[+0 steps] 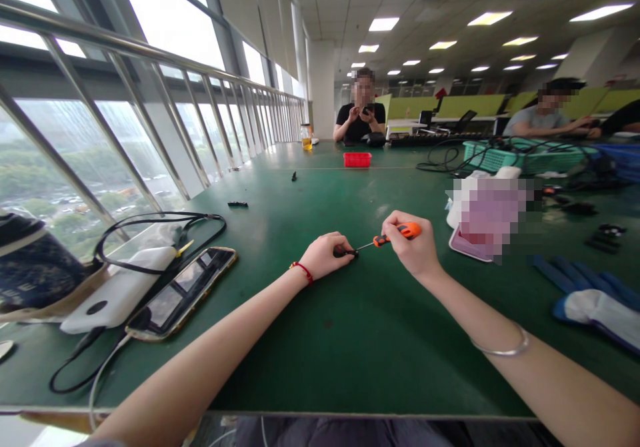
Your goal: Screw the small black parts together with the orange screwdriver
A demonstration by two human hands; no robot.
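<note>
My right hand [413, 243] is closed around the orange and black handle of a screwdriver [397, 233]. Its thin metal shaft slants down to the left, and the tip meets a small black part [345, 252]. That part is pinched in the fingers of my left hand [325, 257], low over the green tabletop [360, 340]. Most of the part is hidden by my fingers, so I cannot tell its exact kind.
Left of my arm lie a phone [183, 293], a white power bank [117, 290] and black cables. A blue and white glove [595, 303] is at the right. Farther off stand a red basket [357, 160], a green basket [493, 158] and a seated person [363, 117].
</note>
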